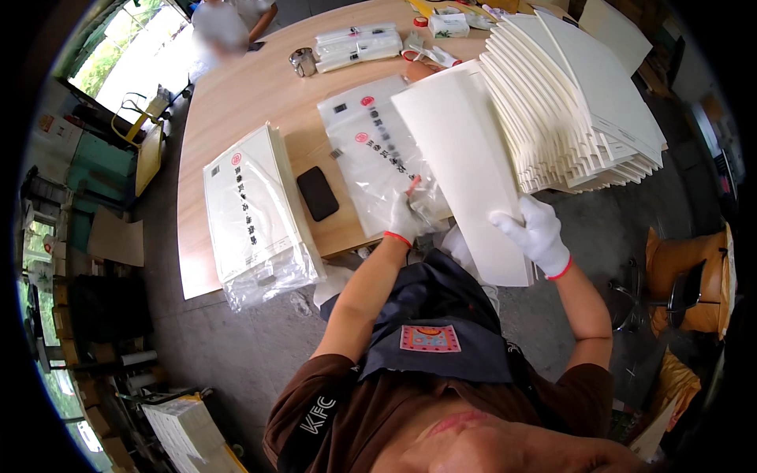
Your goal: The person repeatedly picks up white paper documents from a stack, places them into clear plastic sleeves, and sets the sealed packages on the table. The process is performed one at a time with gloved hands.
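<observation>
My left hand (pixel 402 218), in a white glove with a red cuff, is closed on the open near end of a transparent plastic bag (pixel 359 158) with black and red print. A small orange-red bit shows at its fingertips; what it is I cannot tell. In my right hand (pixel 538 232), gloved the same way, is a long white paperboard piece (pixel 465 158), its thumb on top and the other fingers partly hidden. The board slants over the bag's right side, its near end past the table edge.
Filled printed bags (pixel 248 205) form a stack at the left, beside a black phone (pixel 318 194). A tall fanned stack of white boards (pixel 544 102) stands right. Rolled plastic packs (pixel 359 46) and a metal cup (pixel 302 61) lie farther back. Another person (pixel 225 27) is beyond the wooden table (pixel 229 102).
</observation>
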Tool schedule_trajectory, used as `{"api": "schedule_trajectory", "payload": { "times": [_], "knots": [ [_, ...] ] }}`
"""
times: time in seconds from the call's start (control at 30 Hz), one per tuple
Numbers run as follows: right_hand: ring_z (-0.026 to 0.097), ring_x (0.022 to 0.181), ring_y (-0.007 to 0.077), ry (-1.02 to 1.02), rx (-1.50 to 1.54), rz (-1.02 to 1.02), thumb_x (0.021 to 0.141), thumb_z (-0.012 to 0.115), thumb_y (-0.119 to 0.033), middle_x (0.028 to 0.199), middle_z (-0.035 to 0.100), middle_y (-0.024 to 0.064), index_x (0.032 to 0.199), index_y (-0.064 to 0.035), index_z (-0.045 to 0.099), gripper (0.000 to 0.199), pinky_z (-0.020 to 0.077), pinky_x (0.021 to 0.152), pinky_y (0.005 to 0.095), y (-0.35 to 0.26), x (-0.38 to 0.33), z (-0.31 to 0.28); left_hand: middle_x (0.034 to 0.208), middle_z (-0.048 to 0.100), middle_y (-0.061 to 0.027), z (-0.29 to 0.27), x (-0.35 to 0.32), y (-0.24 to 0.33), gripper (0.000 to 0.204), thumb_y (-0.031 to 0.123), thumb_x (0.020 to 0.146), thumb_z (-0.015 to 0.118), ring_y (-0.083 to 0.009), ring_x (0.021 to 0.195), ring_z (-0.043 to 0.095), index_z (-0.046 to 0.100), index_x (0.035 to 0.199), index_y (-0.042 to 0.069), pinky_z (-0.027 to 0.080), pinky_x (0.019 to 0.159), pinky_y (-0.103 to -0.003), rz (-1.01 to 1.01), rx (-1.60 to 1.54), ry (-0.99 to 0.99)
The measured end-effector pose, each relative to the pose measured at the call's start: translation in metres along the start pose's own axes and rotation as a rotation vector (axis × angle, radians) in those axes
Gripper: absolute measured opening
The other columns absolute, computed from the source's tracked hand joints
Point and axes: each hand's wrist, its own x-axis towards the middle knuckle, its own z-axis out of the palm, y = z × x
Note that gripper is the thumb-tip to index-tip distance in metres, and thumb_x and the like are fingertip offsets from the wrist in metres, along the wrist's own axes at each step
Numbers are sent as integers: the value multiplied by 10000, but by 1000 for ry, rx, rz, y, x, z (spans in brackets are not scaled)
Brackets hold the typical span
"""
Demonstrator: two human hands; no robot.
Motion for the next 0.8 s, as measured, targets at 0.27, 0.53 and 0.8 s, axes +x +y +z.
{"api": "schedule_trajectory", "payload": {
  "times": [0.27,0.53,0.8],
  "knots": [
    [661,754,290,-404,-633,-151,888,505,-284,856,630,122,919,-88,577,211,533,611,433,54,25,84,1220,629,-129,29,-23,146,374,203,963,424,-57,432,325,524,1315,127,301,421,-208,513,365,-367],
    [651,732,318,-283,-473,-89,866,510,-301,855,622,133,899,-85,557,224,509,590,469,41,36,79,1230,622,-136,44,-49,190,387,149,952,435,-43,444,432,508,1320,53,379,450,-193,671,829,-422],
    [637,661,304,-252,-441,-262,882,568,-280,853,635,143,1027,-97,606,237,515,598,408,15,52,97,1040,691,-75,94,-148,127,362,-13,903,414,-154,670,587,588,1218,38,489,639,-274,1094,1675,-431]
  ]
}}
